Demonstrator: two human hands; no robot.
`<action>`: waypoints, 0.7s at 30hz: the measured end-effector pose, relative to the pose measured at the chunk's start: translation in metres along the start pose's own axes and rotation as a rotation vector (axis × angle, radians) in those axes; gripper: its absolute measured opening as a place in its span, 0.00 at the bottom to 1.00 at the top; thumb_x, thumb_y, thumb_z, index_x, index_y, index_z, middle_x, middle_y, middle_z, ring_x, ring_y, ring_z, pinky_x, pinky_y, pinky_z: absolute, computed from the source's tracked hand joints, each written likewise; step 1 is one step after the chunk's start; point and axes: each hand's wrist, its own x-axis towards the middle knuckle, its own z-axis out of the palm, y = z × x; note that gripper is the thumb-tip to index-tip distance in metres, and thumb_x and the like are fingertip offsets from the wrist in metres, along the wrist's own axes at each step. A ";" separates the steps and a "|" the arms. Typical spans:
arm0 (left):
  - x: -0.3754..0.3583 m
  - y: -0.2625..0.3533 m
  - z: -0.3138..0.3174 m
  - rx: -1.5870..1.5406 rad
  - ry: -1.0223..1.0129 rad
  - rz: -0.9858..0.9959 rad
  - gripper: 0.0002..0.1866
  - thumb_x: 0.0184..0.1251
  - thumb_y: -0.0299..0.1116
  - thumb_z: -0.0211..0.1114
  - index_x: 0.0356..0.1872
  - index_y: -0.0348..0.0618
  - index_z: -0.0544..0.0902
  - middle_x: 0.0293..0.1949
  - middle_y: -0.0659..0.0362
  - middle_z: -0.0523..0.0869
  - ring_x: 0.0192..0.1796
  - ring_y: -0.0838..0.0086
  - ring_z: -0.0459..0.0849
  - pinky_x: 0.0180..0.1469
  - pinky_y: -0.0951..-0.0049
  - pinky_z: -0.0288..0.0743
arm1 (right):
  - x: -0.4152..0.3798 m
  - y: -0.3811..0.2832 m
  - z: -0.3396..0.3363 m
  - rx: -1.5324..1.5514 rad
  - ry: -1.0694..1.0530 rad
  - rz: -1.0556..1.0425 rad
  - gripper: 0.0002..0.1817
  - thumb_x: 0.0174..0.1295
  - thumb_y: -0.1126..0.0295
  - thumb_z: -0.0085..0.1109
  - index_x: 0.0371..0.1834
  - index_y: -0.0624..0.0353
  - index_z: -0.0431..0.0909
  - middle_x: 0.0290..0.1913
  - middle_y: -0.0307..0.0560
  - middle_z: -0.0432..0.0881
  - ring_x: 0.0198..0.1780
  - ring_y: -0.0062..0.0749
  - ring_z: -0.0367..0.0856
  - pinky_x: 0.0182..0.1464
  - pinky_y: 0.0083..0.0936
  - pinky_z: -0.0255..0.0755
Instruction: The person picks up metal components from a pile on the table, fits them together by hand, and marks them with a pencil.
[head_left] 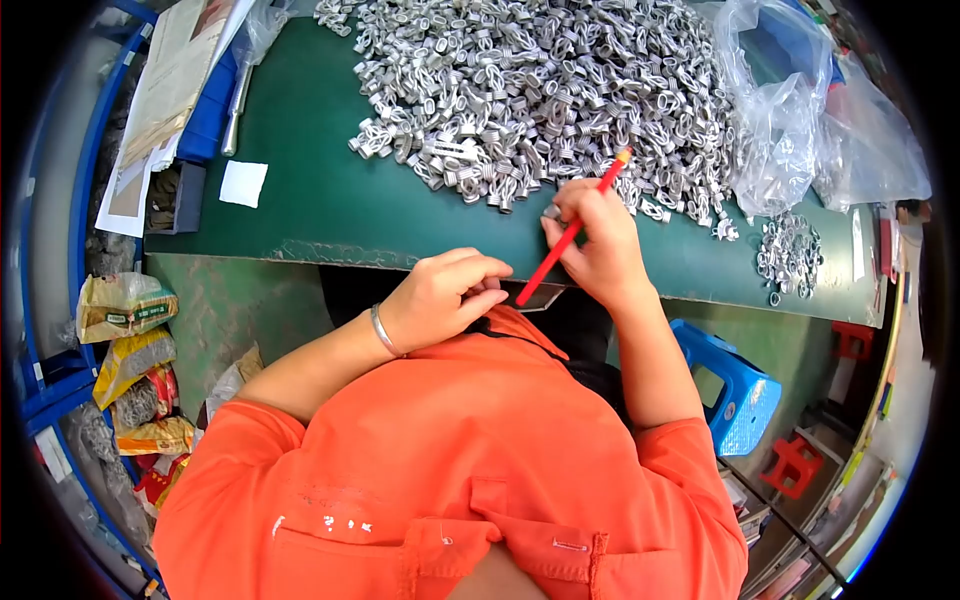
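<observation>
My right hand (600,240) is closed around a red stick (566,243) with a yellowish tip, slanting down toward my left. A small metal piece (551,212) shows at its fingertips, over the table's front edge. My left hand (450,290) is near the stick's lower end, its fingers curled and thumb close to the index finger; whether something small is between them is hidden. Beyond my hands a large heap of grey metal parts (550,90) covers the back of the green table (300,200). A small pile of metal rings (790,255) lies at the right.
Clear plastic bags (775,130) rest at the table's right. A white paper square (243,184) lies at the left, near a blue bin (205,120) with papers. Below stand a blue stool (745,400), a red stool (793,466) and, at the left, several sacks (130,305).
</observation>
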 end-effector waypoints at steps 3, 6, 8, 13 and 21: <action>0.005 0.004 0.004 -0.259 0.100 -0.144 0.18 0.53 0.19 0.65 0.47 0.34 0.75 0.34 0.56 0.81 0.35 0.76 0.83 0.38 0.78 0.80 | -0.009 -0.018 0.002 0.747 0.068 0.435 0.15 0.49 0.84 0.60 0.31 0.58 0.62 0.34 0.44 0.72 0.34 0.25 0.72 0.36 0.21 0.70; 0.013 0.004 0.008 -0.505 0.107 -0.176 0.18 0.56 0.17 0.62 0.49 0.31 0.71 0.38 0.53 0.80 0.38 0.73 0.83 0.42 0.76 0.80 | -0.011 -0.034 0.001 1.086 0.081 0.658 0.14 0.56 0.83 0.55 0.34 0.57 0.59 0.34 0.45 0.71 0.29 0.23 0.77 0.23 0.13 0.70; 0.013 0.006 0.005 -0.693 0.103 -0.237 0.14 0.58 0.17 0.60 0.46 0.29 0.72 0.37 0.53 0.80 0.38 0.72 0.83 0.42 0.76 0.80 | -0.014 -0.038 0.002 1.138 0.100 0.676 0.13 0.57 0.82 0.54 0.34 0.57 0.59 0.34 0.45 0.71 0.28 0.23 0.77 0.21 0.12 0.70; 0.015 0.016 0.001 -0.763 0.123 -0.261 0.12 0.58 0.17 0.61 0.44 0.29 0.74 0.36 0.54 0.81 0.36 0.75 0.83 0.39 0.78 0.79 | -0.027 -0.037 0.003 1.153 0.036 0.730 0.10 0.61 0.78 0.53 0.34 0.57 0.60 0.32 0.44 0.73 0.28 0.22 0.78 0.23 0.12 0.71; 0.013 0.013 0.002 -0.621 0.138 -0.185 0.10 0.58 0.17 0.61 0.41 0.30 0.77 0.35 0.56 0.78 0.34 0.76 0.82 0.37 0.80 0.79 | -0.034 -0.038 0.005 1.089 0.084 0.614 0.11 0.59 0.81 0.55 0.31 0.57 0.61 0.35 0.45 0.73 0.30 0.21 0.78 0.27 0.14 0.74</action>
